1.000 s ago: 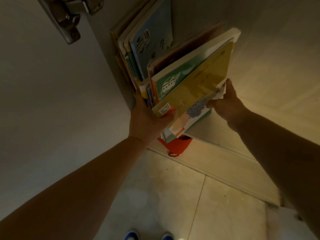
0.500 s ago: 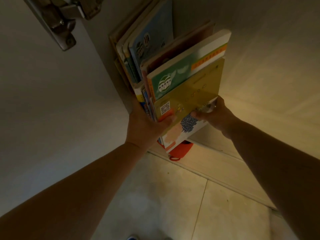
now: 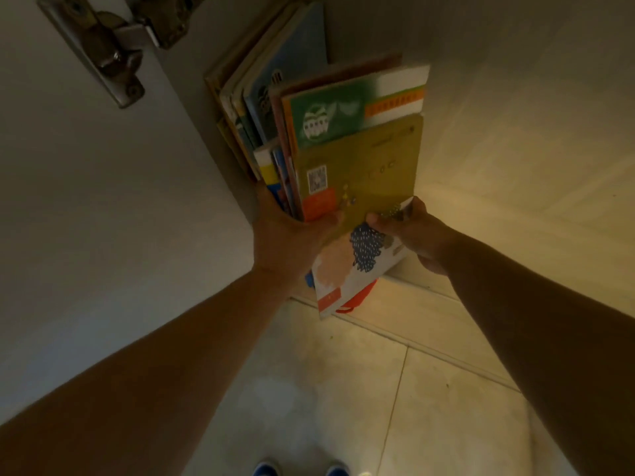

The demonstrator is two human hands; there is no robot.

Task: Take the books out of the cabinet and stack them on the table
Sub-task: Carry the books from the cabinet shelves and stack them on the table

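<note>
Books [image 3: 330, 132] stand packed upright at the cabinet's left side, beside the open door [image 3: 103, 201] with its metal hinge [image 3: 103, 49]. Left hand [image 3: 292, 242] cups the near ends of a front batch from below, thumb lying over the olive-yellow cover [image 3: 364, 170], probably to keep the loose volumes squeezed together. Right hand [image 3: 412, 231] pinches the lower right corner of that cover and of the white patterned book [image 3: 354, 266] hanging lowest, which seems to steady the batch's far face. Green-and-white book [image 3: 343, 111] sits just behind. Taller blue books [image 3: 295, 63] remain further back, untouched. Red object [image 3: 357, 300] shows under the batch, mostly hidden. No table in view; judgement: removal under way, stacking not yet begun. Slip risk: thin covers fanning out.
</note>
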